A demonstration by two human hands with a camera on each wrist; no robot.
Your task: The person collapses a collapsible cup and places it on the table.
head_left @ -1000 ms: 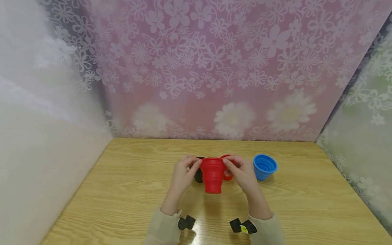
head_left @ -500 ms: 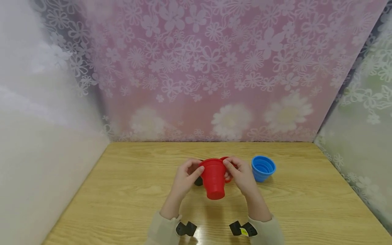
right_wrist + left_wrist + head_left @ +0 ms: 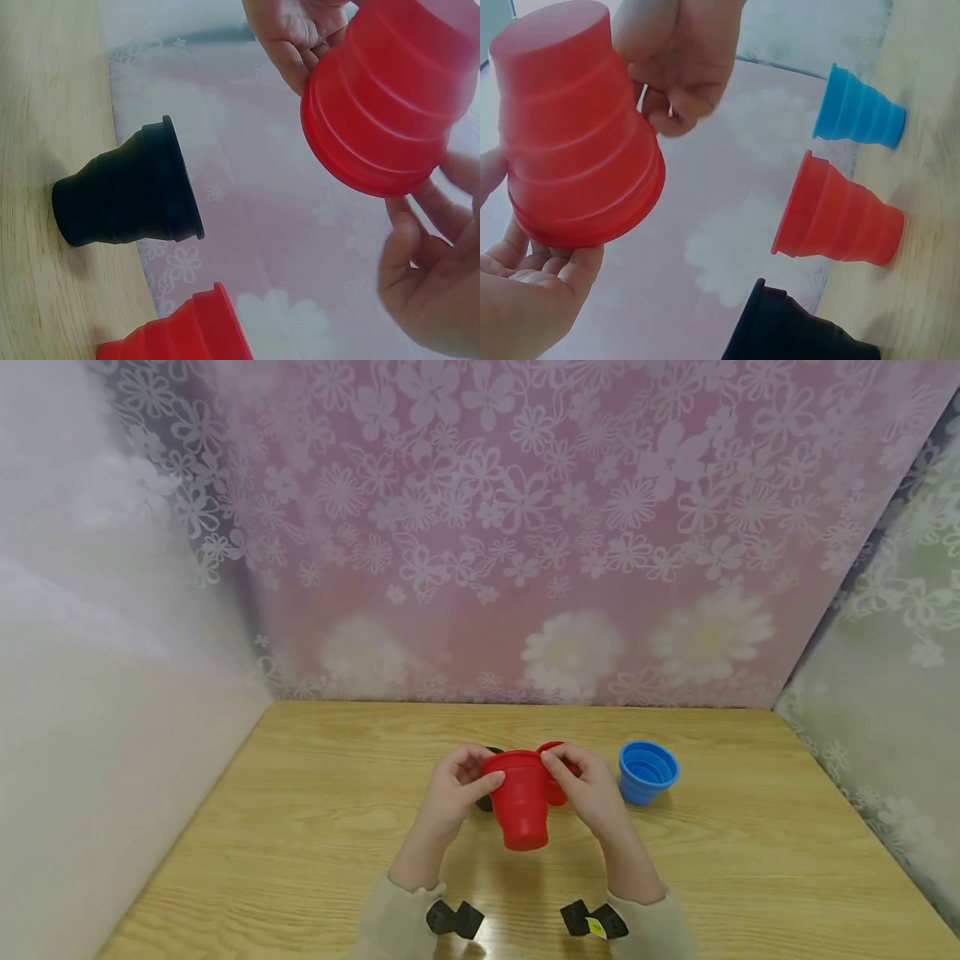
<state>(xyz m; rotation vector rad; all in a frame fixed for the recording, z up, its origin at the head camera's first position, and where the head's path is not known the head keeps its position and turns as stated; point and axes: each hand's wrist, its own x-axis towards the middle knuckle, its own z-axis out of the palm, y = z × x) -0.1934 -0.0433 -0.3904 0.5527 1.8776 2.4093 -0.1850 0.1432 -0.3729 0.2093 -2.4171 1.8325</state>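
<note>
A red collapsible cup (image 3: 521,802) with stepped, ringed walls is held up over the table between both hands. Its base tilts toward the head camera, and its inside is hidden. My left hand (image 3: 448,792) pinches the rim on the left, thumb on the outer wall. On the other side my right hand (image 3: 592,785) pinches the rim with thumb and fingers. Behind the held cup stand a second red cup (image 3: 844,214) and a black cup (image 3: 127,187), both upright and partly covered by the hands in the head view.
A blue collapsible cup (image 3: 648,771) stands upright on the wooden table (image 3: 300,860), to the right of the right hand. A pink flowered backdrop (image 3: 480,568) rises along the table's far edge, with pale panels at both sides.
The held red cup's base has tipped toward the head camera, and its bottom has dropped slightly. The left thumb has slid further onto the cup's wall. The standing cups stay put.
</note>
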